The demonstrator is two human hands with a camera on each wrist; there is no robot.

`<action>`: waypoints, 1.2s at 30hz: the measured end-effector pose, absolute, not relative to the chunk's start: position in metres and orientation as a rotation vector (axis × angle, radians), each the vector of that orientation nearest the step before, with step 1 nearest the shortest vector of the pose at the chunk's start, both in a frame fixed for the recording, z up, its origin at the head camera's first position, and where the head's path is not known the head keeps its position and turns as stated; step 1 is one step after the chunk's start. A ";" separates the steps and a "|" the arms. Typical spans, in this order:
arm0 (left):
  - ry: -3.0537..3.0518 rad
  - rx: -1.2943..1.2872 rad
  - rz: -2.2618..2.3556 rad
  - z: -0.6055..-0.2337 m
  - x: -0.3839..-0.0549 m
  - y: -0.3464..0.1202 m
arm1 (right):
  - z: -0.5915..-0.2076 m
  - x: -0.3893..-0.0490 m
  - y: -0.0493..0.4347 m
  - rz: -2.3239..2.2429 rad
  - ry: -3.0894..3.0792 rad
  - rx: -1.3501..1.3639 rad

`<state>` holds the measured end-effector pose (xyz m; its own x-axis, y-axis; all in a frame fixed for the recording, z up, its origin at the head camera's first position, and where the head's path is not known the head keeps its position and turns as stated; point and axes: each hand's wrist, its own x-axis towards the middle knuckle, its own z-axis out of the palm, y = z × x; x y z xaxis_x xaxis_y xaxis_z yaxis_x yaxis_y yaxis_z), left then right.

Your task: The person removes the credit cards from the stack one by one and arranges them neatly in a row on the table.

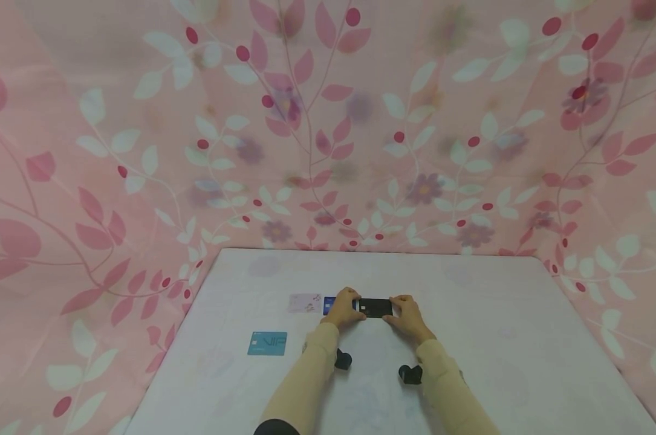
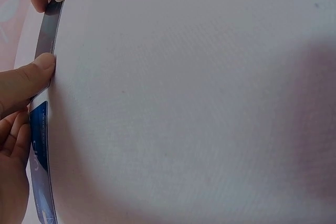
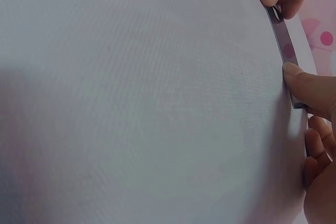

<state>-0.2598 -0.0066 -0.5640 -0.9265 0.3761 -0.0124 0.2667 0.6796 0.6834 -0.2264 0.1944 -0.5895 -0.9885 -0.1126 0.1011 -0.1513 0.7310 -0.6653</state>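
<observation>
A black bank card (image 1: 376, 308) lies at the right end of a row of cards on the white table. My left hand (image 1: 343, 310) grips its left end between thumb and fingers. The right hand (image 1: 410, 316) pinches the opposite end, its thumb (image 3: 295, 74) on the near edge. Just left of the black card is a blue card (image 1: 328, 305), partly covered by my left hand. A pale pink card (image 1: 305, 302) sits beside the blue one. Nearer to me, at the left, a teal card marked VIP (image 1: 268, 343) lies apart from the row.
The white table (image 1: 502, 350) extends on both sides of my arms, its far edge meeting a pink floral curtain (image 1: 328, 133). Black wrist-camera pieces (image 1: 411, 374) stick out inward from both sleeves, above the table.
</observation>
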 end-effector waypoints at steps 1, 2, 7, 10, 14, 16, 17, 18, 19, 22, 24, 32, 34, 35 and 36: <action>2.737 0.528 1.079 -0.564 -0.260 -0.006 | -0.590 -0.226 0.195 1.117 -2.863 0.229; 2.737 0.529 1.083 -0.565 -0.260 -0.006 | -0.590 -0.226 0.195 1.123 -2.855 0.236; 2.736 0.527 1.093 -0.565 -0.260 -0.006 | -0.577 -0.220 0.191 1.138 -2.857 0.221; 2.745 0.541 1.090 -0.565 -0.259 -0.007 | -0.577 -0.220 0.190 1.108 -2.877 0.202; 2.754 0.555 1.090 -0.565 -0.259 -0.007 | -0.579 -0.220 0.189 1.115 -2.873 0.183; 2.753 0.551 1.086 -0.566 -0.259 -0.007 | -0.580 -0.219 0.189 1.120 -2.861 0.188; 2.747 0.545 1.089 -0.565 -0.259 -0.007 | -0.580 -0.219 0.189 1.121 -2.852 0.196; 2.744 0.541 1.089 -0.565 -0.259 -0.007 | -0.580 -0.218 0.189 1.125 -2.848 0.198; 2.742 0.539 1.088 -0.565 -0.258 -0.007 | -0.581 -0.218 0.189 1.131 -2.845 0.197; 2.726 0.531 1.109 -0.565 -0.258 -0.006 | -0.582 -0.217 0.190 1.147 -2.836 0.197; 2.718 0.534 1.136 -0.566 -0.258 -0.007 | -0.582 -0.216 0.190 1.179 -2.821 0.187; 2.698 0.562 1.198 -0.564 -0.259 -0.012 | -0.585 -0.210 0.192 1.344 -2.642 0.090; 2.674 0.564 1.242 -0.560 -0.259 -0.013 | -0.583 -0.207 0.191 1.373 -2.591 0.079; 2.664 0.569 1.265 -0.559 -0.259 -0.014 | -0.582 -0.206 0.191 1.383 -2.575 0.078; 2.662 0.573 1.277 -0.557 -0.259 -0.015 | -0.581 -0.205 0.191 1.399 -2.562 0.080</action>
<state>-0.2587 -0.0149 -0.5574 -0.9186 0.3928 0.0430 0.2792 0.5684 0.7739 -0.2052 0.1905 -0.5805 -0.9740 0.0578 0.2189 -0.1530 0.5449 -0.8244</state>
